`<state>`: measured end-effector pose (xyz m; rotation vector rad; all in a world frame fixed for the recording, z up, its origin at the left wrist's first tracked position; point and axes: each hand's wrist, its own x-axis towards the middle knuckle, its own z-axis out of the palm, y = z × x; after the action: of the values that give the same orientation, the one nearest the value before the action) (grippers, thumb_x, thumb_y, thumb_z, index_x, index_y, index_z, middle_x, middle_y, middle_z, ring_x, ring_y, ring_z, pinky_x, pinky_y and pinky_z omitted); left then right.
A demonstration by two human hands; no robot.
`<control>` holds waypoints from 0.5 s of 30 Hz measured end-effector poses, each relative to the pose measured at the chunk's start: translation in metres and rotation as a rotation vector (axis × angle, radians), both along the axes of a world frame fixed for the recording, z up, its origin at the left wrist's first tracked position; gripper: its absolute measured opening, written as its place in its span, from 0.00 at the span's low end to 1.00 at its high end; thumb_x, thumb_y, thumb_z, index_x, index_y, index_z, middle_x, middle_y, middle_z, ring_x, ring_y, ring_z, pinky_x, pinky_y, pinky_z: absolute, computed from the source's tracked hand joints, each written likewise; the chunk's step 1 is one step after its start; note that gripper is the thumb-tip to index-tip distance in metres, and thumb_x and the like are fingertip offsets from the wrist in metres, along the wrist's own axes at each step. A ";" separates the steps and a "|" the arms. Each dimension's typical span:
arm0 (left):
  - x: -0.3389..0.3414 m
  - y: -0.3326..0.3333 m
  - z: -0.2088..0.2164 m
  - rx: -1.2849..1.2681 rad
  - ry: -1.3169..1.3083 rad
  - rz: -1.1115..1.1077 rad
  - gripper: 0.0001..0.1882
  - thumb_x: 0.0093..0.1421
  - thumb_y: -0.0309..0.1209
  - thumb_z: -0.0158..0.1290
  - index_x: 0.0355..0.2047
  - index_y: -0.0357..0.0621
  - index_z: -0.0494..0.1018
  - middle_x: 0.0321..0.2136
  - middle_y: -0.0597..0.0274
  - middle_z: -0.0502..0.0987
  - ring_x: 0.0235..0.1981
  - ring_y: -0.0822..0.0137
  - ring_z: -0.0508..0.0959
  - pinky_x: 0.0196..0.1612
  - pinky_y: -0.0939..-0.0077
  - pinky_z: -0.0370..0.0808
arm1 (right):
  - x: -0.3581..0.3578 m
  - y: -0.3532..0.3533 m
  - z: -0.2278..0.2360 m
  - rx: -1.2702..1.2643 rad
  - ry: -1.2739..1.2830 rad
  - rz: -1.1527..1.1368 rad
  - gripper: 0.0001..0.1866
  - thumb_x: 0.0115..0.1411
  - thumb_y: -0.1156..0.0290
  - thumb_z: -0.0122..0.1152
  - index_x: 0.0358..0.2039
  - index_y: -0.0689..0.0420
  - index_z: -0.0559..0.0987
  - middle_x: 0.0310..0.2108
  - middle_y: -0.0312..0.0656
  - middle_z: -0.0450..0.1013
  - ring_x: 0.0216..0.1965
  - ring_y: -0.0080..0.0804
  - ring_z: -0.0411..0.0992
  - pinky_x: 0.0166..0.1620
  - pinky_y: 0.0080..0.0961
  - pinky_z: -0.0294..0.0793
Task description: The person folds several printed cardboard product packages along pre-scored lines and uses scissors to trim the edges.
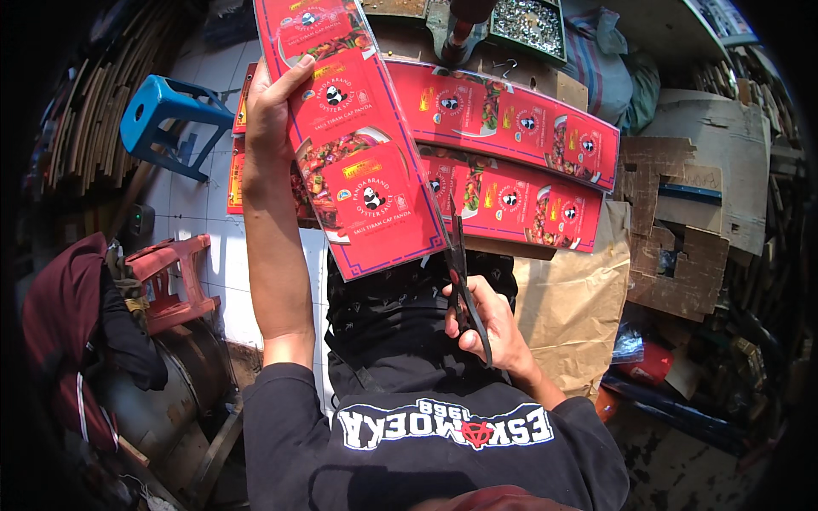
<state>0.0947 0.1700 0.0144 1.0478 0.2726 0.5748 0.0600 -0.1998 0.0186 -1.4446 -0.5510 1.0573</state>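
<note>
My left hand (279, 98) is closed on the left edge of a long red printed sheet (375, 149), thumb on top, holding it up at a slant above my lap. My right hand (494, 328) grips a pair of dark scissors (457, 277) by the handles, blades pointing up. Their tips are by the sheet's lower right corner; whether they touch it I cannot tell. Behind, two more red printed sheets (520, 123) (515, 200) lie fanned on the worktable. Parts of other printed sheets (236, 179) show left of my left forearm.
A tray of small metal pieces (530, 30) and a metal post (467, 25) stand at the back. Brown paper (584, 294) and cut cardboard (652, 183) lie at right. A blue stool (175, 115), a red plastic stool (175, 277) and a metal drum (158, 400) are at left.
</note>
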 end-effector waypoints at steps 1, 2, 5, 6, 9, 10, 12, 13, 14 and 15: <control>0.000 0.000 0.000 0.001 0.006 -0.002 0.17 0.59 0.25 0.53 0.47 0.36 0.63 0.38 0.55 0.76 0.35 0.70 0.80 0.37 0.76 0.81 | 0.000 0.000 0.000 -0.009 0.007 0.000 0.36 0.50 0.49 0.68 0.47 0.64 0.65 0.21 0.36 0.70 0.23 0.19 0.68 0.31 0.17 0.67; 0.000 0.000 0.000 0.003 0.006 0.003 0.17 0.59 0.25 0.53 0.47 0.36 0.63 0.38 0.55 0.76 0.35 0.70 0.80 0.37 0.76 0.81 | 0.000 -0.001 -0.001 -0.017 0.014 0.001 0.36 0.50 0.49 0.68 0.47 0.64 0.65 0.21 0.36 0.70 0.24 0.19 0.68 0.31 0.17 0.67; 0.000 0.001 0.000 0.006 0.006 0.006 0.17 0.59 0.25 0.53 0.47 0.36 0.64 0.38 0.56 0.76 0.34 0.70 0.80 0.37 0.77 0.80 | -0.001 0.000 0.000 -0.029 0.022 -0.003 0.36 0.50 0.49 0.68 0.47 0.63 0.65 0.21 0.36 0.70 0.24 0.19 0.69 0.31 0.18 0.67; 0.000 0.000 0.000 0.004 0.004 -0.001 0.17 0.59 0.25 0.53 0.47 0.36 0.64 0.38 0.56 0.76 0.35 0.70 0.80 0.37 0.77 0.80 | -0.001 0.000 0.000 -0.030 0.023 -0.005 0.36 0.50 0.49 0.68 0.47 0.63 0.65 0.21 0.36 0.70 0.23 0.20 0.69 0.31 0.18 0.67; 0.000 0.000 -0.001 0.010 0.011 0.013 0.17 0.59 0.25 0.53 0.47 0.36 0.63 0.38 0.56 0.76 0.35 0.70 0.80 0.37 0.77 0.80 | -0.002 0.001 -0.002 -0.034 -0.003 -0.012 0.37 0.50 0.48 0.68 0.47 0.63 0.65 0.21 0.36 0.70 0.23 0.20 0.69 0.30 0.18 0.67; 0.000 0.000 -0.001 0.014 0.016 0.024 0.17 0.59 0.25 0.53 0.47 0.36 0.63 0.38 0.56 0.76 0.35 0.70 0.80 0.38 0.77 0.80 | -0.002 0.001 -0.003 -0.033 -0.006 -0.011 0.37 0.50 0.48 0.67 0.47 0.63 0.65 0.21 0.36 0.70 0.23 0.20 0.69 0.30 0.18 0.67; 0.000 -0.001 0.001 0.014 0.016 0.010 0.17 0.59 0.25 0.53 0.47 0.36 0.63 0.38 0.56 0.76 0.35 0.70 0.80 0.38 0.77 0.80 | -0.003 0.000 -0.005 -0.031 -0.011 -0.008 0.36 0.50 0.48 0.67 0.47 0.63 0.65 0.21 0.36 0.70 0.23 0.20 0.69 0.29 0.18 0.66; 0.000 -0.001 0.002 0.014 0.016 0.004 0.18 0.59 0.25 0.53 0.48 0.36 0.63 0.38 0.56 0.76 0.35 0.70 0.80 0.38 0.77 0.80 | -0.003 0.000 -0.005 -0.034 -0.013 -0.008 0.36 0.50 0.48 0.67 0.47 0.63 0.65 0.21 0.36 0.70 0.23 0.20 0.69 0.29 0.18 0.66; 0.000 -0.001 0.001 0.017 0.017 0.006 0.18 0.59 0.25 0.53 0.48 0.36 0.63 0.38 0.55 0.76 0.35 0.70 0.80 0.38 0.77 0.80 | -0.003 0.000 -0.005 -0.038 -0.016 -0.008 0.36 0.50 0.48 0.67 0.47 0.63 0.65 0.21 0.36 0.70 0.23 0.20 0.68 0.29 0.18 0.66; 0.000 -0.001 0.001 0.019 0.019 0.008 0.18 0.59 0.25 0.53 0.48 0.36 0.63 0.38 0.55 0.76 0.35 0.70 0.80 0.38 0.77 0.80 | -0.003 0.000 -0.004 -0.042 -0.018 -0.008 0.36 0.50 0.47 0.67 0.47 0.63 0.65 0.20 0.36 0.70 0.23 0.20 0.68 0.29 0.18 0.66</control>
<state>0.0945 0.1687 0.0155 1.0715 0.2884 0.5762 0.0573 -0.1995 0.0142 -1.4931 -0.5390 1.0560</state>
